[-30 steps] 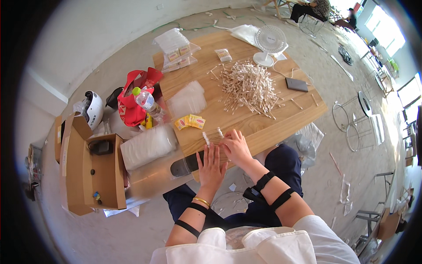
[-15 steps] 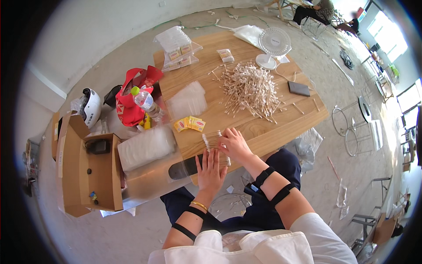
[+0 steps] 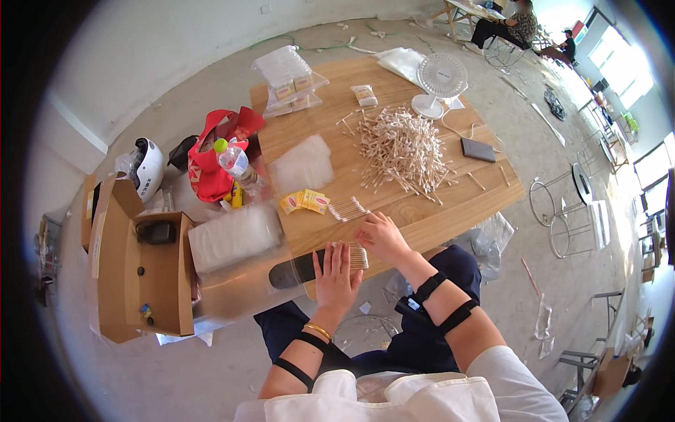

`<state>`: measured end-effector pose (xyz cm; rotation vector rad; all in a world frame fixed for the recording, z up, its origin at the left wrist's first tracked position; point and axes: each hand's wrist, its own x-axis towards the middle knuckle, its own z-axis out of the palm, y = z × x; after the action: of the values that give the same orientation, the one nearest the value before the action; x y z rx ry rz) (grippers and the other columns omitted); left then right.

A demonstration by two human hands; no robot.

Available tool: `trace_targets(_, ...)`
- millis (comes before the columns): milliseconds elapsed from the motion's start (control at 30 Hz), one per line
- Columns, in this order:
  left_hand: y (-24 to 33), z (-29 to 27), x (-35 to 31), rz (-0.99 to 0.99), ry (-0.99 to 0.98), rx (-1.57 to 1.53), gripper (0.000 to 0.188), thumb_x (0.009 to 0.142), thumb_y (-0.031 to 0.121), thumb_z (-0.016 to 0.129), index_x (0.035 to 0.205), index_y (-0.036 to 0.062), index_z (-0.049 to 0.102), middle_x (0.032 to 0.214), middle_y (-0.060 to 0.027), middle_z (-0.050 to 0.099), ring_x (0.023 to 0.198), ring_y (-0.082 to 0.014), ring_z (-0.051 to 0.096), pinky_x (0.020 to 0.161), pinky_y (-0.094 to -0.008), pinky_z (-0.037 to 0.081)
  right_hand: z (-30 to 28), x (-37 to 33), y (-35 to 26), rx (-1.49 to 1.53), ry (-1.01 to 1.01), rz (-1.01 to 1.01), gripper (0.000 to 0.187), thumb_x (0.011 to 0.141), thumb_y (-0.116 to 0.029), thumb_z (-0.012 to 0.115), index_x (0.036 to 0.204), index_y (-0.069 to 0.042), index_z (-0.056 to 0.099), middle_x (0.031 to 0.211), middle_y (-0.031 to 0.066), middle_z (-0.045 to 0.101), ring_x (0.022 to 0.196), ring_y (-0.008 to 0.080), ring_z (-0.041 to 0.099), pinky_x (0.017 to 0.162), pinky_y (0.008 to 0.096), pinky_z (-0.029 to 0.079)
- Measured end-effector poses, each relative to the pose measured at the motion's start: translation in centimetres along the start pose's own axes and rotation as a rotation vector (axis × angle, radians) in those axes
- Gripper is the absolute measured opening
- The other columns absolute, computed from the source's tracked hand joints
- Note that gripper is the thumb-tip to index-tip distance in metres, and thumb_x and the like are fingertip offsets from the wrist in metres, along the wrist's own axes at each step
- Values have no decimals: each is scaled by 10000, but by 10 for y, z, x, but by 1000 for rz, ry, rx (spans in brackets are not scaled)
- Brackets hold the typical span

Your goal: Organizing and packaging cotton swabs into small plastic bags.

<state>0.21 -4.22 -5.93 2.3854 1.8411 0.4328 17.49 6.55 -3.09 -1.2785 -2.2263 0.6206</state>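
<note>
Upper cotton-swab row (image 3: pixel 348 209): shifted nearer the yellow cards (image 3: pixel 304 201); more of it uncovered;
Lower cotton-swab row (image 3: pixel 359 257): now parted from it by bare wooden tabletop (image 3: pixel 325 233)

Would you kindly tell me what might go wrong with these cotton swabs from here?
The row of cotton swabs under the left hand lies near the edge of the wooden table, so some might roll off. The smaller group of swabs by the right hand could get knocked askew.

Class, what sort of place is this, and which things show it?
Probably an informal handwork workshop. A large heap of cotton swabs lies on the wooden table, with clear plastic bags nearby, and a person sits by another table in the background.
</note>
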Motion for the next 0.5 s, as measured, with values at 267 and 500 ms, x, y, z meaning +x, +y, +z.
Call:
trace_targets(267,4,1,2,10,18,-11,726,967,437,545,1552,55,346,1576,-128,342,1508,-347,259,1224,-600,150,-5,17,10,-291,19,11,76,813,-175,697,852,-119,664,939,56,621,1028,286,581,913,428,445)
trace_targets(500,-2,-4,-2,-2,-7,-75,740,976,443,532,1573,65,311,1582,-120,333,1522,-330,233,1237,-583,140,-28,-2,26,-174,194,112,110,808,-163,697,880,-107,636,929,68,600,997,303,576,884,451,441)
